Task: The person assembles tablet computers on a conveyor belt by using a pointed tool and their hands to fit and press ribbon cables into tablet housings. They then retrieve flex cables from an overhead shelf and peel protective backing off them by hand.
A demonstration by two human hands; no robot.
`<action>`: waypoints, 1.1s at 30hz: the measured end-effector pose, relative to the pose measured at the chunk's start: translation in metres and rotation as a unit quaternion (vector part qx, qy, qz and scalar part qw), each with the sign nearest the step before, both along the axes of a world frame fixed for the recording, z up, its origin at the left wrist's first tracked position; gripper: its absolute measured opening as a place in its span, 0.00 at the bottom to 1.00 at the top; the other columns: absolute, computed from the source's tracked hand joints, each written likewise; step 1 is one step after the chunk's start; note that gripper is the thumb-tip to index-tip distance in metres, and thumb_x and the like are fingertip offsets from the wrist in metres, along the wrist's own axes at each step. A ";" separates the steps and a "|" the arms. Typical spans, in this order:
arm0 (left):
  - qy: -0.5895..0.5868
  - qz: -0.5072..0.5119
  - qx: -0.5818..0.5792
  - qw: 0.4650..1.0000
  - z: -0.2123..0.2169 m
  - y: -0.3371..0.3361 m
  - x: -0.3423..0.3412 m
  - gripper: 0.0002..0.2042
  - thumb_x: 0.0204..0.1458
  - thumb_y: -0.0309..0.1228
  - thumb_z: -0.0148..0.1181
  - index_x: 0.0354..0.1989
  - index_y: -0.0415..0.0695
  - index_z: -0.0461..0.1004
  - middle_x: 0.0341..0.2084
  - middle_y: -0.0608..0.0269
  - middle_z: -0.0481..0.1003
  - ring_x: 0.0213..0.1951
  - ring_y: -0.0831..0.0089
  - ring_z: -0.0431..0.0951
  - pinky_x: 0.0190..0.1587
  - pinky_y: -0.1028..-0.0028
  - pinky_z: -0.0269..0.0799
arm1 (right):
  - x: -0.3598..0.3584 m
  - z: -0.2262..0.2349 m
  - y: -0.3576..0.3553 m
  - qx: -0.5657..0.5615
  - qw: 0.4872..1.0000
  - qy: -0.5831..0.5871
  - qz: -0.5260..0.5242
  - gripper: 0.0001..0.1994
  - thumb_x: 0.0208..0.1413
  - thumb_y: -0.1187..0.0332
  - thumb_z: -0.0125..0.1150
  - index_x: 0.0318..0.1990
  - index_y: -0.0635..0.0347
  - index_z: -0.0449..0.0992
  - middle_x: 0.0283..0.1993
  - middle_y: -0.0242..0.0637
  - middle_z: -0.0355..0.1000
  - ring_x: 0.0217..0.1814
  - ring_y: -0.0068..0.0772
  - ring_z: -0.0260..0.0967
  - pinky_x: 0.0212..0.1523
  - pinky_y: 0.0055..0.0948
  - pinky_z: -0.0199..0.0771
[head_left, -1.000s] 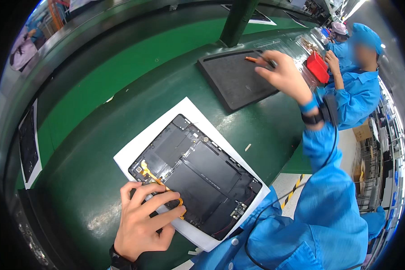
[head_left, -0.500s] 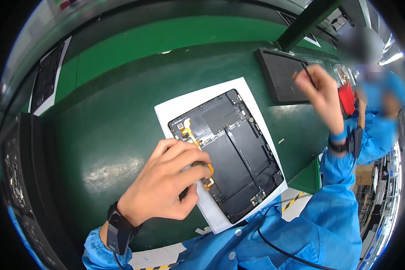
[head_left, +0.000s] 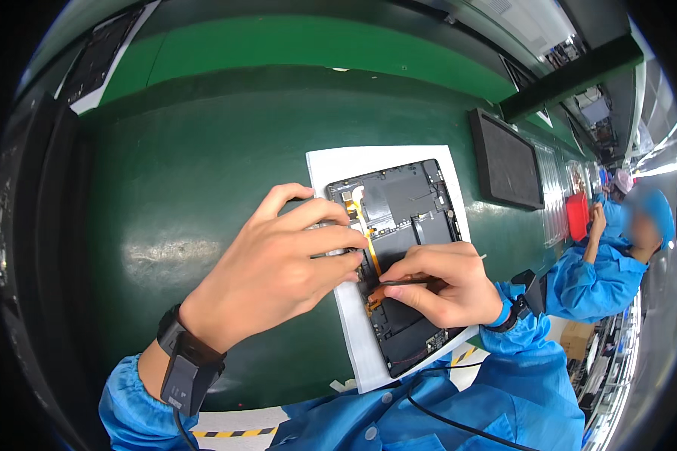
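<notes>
An opened tablet [head_left: 400,242] with its black inner parts bared lies on white paper [head_left: 351,353] on the bench. Along its left side runs an orange flex cable [head_left: 371,254]. My left hand [head_left: 282,263] rests over the tablet's left edge, fingers stretched and slightly apart, their tips by the cable. Between thumb and fingers my right hand [head_left: 451,286] grips a thin dark stick-like tool [head_left: 421,281]. Its tip meets the area at the lower part of the cable. My fingers partly hide the contact spot.
A dark foam-lined tray [head_left: 508,165] sits at the back right, with clear plastic trays [head_left: 551,195] and a red bin [head_left: 577,216] past it. Black racks [head_left: 49,248] stand at the left. A co-worker in blue [head_left: 598,259] is at the right.
My right hand has come down from the raised position at the right onto the tablet, bringing the dark tool. My left hand stays at the tablet's left edge. The view has shifted.
</notes>
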State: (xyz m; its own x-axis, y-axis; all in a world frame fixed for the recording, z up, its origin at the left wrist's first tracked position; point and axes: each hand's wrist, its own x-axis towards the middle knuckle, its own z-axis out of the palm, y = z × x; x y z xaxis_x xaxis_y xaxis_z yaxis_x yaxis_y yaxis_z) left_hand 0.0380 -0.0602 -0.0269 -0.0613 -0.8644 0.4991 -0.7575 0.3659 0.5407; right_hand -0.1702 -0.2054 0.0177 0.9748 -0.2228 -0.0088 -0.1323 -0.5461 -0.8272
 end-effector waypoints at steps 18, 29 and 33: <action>0.018 0.017 -0.004 1.000 -0.007 -0.005 -0.001 0.09 0.41 0.26 0.73 0.33 0.45 0.83 0.39 0.70 0.82 0.46 0.65 0.78 0.53 0.58 0.69 | 0.011 -0.005 -0.005 -0.150 0.981 -0.121 0.038 0.15 0.37 0.86 0.60 0.37 0.68 0.80 0.23 0.38 0.77 0.19 0.31 0.75 0.18 0.26 0.71; 0.015 0.009 0.000 1.000 -0.007 -0.001 0.002 0.10 0.40 0.27 0.73 0.33 0.45 0.83 0.40 0.68 0.82 0.47 0.63 0.79 0.53 0.55 0.68 | 0.013 -0.015 0.018 -0.298 0.927 -0.123 0.195 0.14 0.40 0.71 0.60 0.36 0.71 0.74 0.24 0.34 0.62 0.22 0.28 0.67 0.17 0.28 0.68; -0.038 0.034 0.051 0.997 0.020 0.010 0.007 0.09 0.41 0.25 0.72 0.32 0.43 0.83 0.41 0.66 0.82 0.47 0.60 0.78 0.55 0.51 0.67 | 0.031 -0.013 0.040 -0.280 0.930 -0.163 0.176 0.10 0.44 0.68 0.60 0.24 0.65 0.67 0.21 0.39 0.62 0.18 0.32 0.66 0.15 0.31 0.65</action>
State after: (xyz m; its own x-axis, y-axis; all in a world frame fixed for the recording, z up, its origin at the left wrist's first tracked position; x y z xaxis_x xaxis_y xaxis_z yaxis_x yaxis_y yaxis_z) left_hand 0.0448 -0.0499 -0.0073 -0.0346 -0.9142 0.4037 -0.8185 0.2578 0.5135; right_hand -0.1393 -0.1657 0.0050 0.9187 0.2301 0.3209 0.3443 -0.8647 -0.3658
